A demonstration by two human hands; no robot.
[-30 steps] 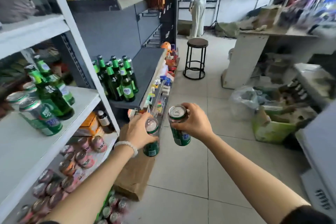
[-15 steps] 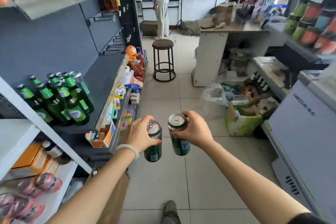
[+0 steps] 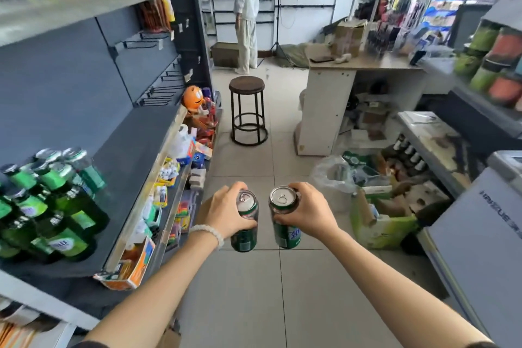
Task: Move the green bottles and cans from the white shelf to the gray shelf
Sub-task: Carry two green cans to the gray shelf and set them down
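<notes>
My left hand (image 3: 226, 213) grips a green can (image 3: 245, 230) upright, fingers wrapped round its upper half. My right hand (image 3: 306, 213) holds a second green can (image 3: 285, 223) the same way, just right of the first. Both cans hang in mid-air over the tiled aisle floor, right of the gray shelf (image 3: 132, 147). Several green bottles (image 3: 53, 206) stand bunched at the near left end of that gray shelf. The white shelf is out of view, apart from a white post (image 3: 42, 301) at the lower left.
Small packaged goods (image 3: 169, 192) line the gray shelf's lower front ledges. A dark stool (image 3: 248, 110) stands in the aisle ahead, a counter (image 3: 353, 87) to its right. A green carton (image 3: 378, 220) and bags lie on the floor at right. A person (image 3: 246, 14) stands far back.
The view has swung right, away from the white shelf, which has left the frame. The gray shelf and bottles now sit at left. Both hands still carry their cans, slightly closer together.
</notes>
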